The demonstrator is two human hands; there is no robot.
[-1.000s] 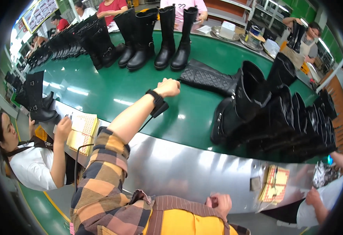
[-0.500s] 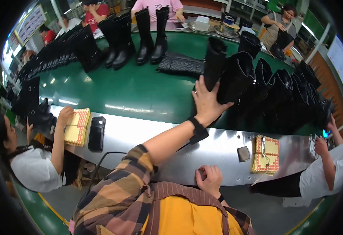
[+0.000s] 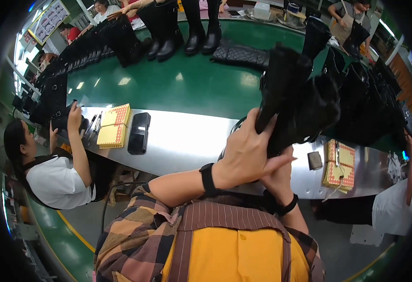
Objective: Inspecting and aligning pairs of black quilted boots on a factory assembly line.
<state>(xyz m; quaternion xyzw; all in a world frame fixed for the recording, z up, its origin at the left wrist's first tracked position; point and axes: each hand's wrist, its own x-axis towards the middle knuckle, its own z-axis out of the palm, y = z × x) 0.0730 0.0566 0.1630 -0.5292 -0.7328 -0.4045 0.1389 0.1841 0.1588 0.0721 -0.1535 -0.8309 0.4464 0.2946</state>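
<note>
Boots [image 3: 288, 84], black and blurred, sit gripped in my left hand [image 3: 243, 157]. My right hand [image 3: 280, 181] is partly hidden; I can't tell its hold.

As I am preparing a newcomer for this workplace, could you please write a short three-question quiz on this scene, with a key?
1. Multiple choice: What does the wearer's left hand hold?
(a) a hammer
(b) a black boot
(c) a brush

2. True or false: The quilted boot stands upright on the green tabletop.

3. Short answer: What lies on the metal strip just right of the yellow card bundle on the wearer's left?

Key:
1. b
2. False; it lies flat.
3. A black phone.
</note>
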